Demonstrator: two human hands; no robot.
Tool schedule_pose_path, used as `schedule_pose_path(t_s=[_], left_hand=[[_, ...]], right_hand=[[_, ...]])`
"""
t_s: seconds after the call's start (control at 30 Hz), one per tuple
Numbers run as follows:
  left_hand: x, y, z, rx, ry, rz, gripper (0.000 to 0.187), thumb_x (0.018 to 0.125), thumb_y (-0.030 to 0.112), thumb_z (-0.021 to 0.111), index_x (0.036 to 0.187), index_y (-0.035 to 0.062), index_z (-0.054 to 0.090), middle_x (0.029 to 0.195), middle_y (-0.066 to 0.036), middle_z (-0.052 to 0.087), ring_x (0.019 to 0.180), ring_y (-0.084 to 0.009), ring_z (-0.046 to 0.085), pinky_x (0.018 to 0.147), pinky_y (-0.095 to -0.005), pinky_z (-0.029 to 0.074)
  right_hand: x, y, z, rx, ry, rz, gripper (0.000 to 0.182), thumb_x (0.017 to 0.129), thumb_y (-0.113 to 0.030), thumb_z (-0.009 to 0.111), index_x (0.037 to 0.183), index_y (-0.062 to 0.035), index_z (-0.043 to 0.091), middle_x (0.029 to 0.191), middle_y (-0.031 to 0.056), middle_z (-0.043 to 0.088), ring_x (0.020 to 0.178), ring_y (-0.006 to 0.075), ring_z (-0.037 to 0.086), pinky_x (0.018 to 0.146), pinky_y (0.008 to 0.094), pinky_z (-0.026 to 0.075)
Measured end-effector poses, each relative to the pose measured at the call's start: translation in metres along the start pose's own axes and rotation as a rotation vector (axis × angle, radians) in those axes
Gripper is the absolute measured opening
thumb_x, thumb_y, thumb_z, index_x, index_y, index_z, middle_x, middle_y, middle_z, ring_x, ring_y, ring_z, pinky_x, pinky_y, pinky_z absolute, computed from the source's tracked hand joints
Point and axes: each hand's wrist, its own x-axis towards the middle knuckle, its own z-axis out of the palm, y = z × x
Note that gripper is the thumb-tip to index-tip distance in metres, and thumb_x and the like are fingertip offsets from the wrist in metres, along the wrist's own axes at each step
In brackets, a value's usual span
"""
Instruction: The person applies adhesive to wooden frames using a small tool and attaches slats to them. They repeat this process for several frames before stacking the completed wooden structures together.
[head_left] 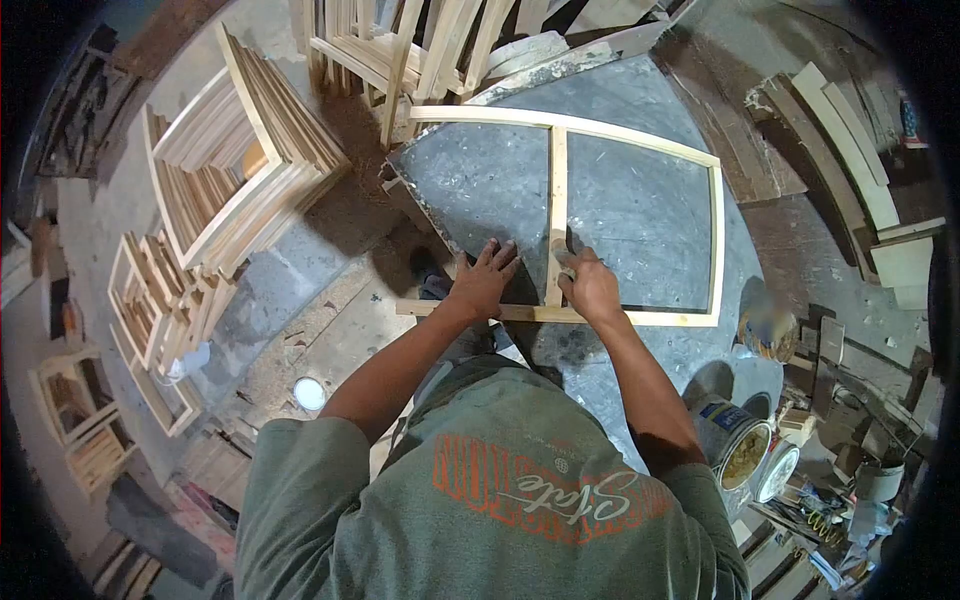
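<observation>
A pale wooden frame (716,240) with a crossbar (558,185) lies on the grey, paint-spotted tabletop (470,170). My left hand (482,283) is open with fingers spread, just left of the crossbar above the near rail (545,314). Whether its palm presses on the rail is hidden. My right hand (592,287) is closed at the near end of the crossbar, thumb and fingers curled by the joint. What it grips, if anything, is too small and shaded to make out.
Stacked wooden frames (245,150) stand on the left, with more frames (400,60) behind the table. Smaller frames (160,300) sit lower left. On the right are a bucket (735,440), a white-lidded tub (777,472) and loose boards (850,150). A white round lid or can (309,394) is on the floor.
</observation>
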Motion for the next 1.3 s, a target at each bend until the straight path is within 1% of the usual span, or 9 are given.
schedule_pose_path(t_s=[0.1,0.2,0.4,0.5,0.7,0.8,1.0,1.1,1.3], left_hand=[[-0.002,0.001,-0.003,-0.01,0.004,0.0,0.108,0.065,0.031,0.089,0.155,0.0177,0.031,0.166,-0.005,0.012,0.152,-0.032,0.014,0.112,-0.069,0.027],[0.0,0.0,-0.003,-0.013,-0.039,-0.011,0.113,0.064,0.03,0.089,0.157,0.0206,0.025,0.167,-0.004,0.008,0.152,-0.033,0.014,0.114,-0.0689,0.025],[0.001,-0.001,0.003,-0.024,0.002,-0.003,0.113,0.064,0.03,0.089,0.157,0.0203,0.026,0.167,-0.004,0.01,0.152,-0.0325,0.015,0.113,-0.0704,0.025],[-0.001,-0.001,0.001,-0.029,0.016,0.001,0.106,0.065,0.029,0.088,0.154,0.0176,0.032,0.166,-0.005,0.012,0.152,-0.0319,0.013,0.111,-0.0697,0.026],[-0.001,-0.002,0.005,-0.015,0.035,0.001,0.114,0.061,0.03,0.09,0.156,0.0197,0.027,0.167,-0.004,0.011,0.152,-0.0328,0.015,0.112,-0.0715,0.025],[0.002,-0.002,0.009,-0.011,0.033,-0.005,0.113,0.061,0.03,0.089,0.156,0.0196,0.028,0.167,-0.004,0.011,0.152,-0.033,0.015,0.112,-0.072,0.025],[0.007,-0.005,0.02,-0.006,0.058,-0.006,0.111,0.063,0.03,0.089,0.155,0.019,0.029,0.167,-0.004,0.011,0.152,-0.0326,0.014,0.111,-0.0725,0.025],[0.003,-0.003,0.013,-0.023,0.03,-0.012,0.11,0.064,0.03,0.088,0.156,0.0191,0.029,0.167,-0.004,0.01,0.152,-0.0326,0.013,0.111,-0.0727,0.024],[0.001,-0.002,0.01,-0.032,0.034,-0.011,0.109,0.064,0.028,0.088,0.156,0.019,0.029,0.167,-0.003,0.01,0.152,-0.0327,0.012,0.113,-0.0721,0.021]], right_hand=[[0.007,-0.011,-0.018,-0.038,-0.154,0.05,0.036,0.082,-0.021,0.067,0.114,-0.0067,0.07,0.106,0.0252,0.062,0.093,0.0419,0.066,0.083,0.0498,0.055],[0.016,-0.013,-0.011,-0.003,-0.014,0.069,0.034,0.082,-0.022,0.067,0.111,-0.005,0.071,0.105,0.0246,0.062,0.094,0.0419,0.066,0.083,0.0496,0.055],[0.005,-0.008,-0.012,-0.016,-0.142,-0.009,0.034,0.08,-0.023,0.067,0.109,-0.0047,0.072,0.104,0.0249,0.063,0.092,0.042,0.066,0.083,0.0501,0.054],[0.021,-0.007,-0.017,0.012,-0.029,0.067,0.035,0.079,-0.023,0.068,0.109,-0.0046,0.072,0.105,0.0245,0.064,0.093,0.0423,0.066,0.084,0.0493,0.054],[0.023,-0.008,-0.027,-0.072,-0.311,0.046,0.036,0.077,-0.024,0.07,0.107,-0.0034,0.072,0.107,0.0238,0.065,0.098,0.0407,0.066,0.087,0.0477,0.054],[0.028,-0.022,-0.035,-0.022,-0.141,0.089,0.035,0.076,-0.024,0.071,0.105,-0.0045,0.074,0.109,0.0237,0.066,0.101,0.0406,0.065,0.089,0.0472,0.054],[0.057,-0.017,-0.046,-0.075,-0.451,0.012,0.036,0.078,-0.026,0.071,0.109,-0.0081,0.074,0.11,0.0229,0.066,0.102,0.0391,0.065,0.09,0.0458,0.054],[0.085,-0.003,-0.039,-0.07,-0.221,0.023,0.036,0.079,-0.026,0.071,0.109,-0.0085,0.074,0.111,0.0223,0.067,0.101,0.0375,0.066,0.089,0.0451,0.054],[0.116,-0.001,-0.028,-0.052,-0.089,0.052,0.035,0.081,-0.028,0.07,0.11,-0.0085,0.074,0.111,0.0225,0.067,0.103,0.0375,0.065,0.09,0.045,0.053]])
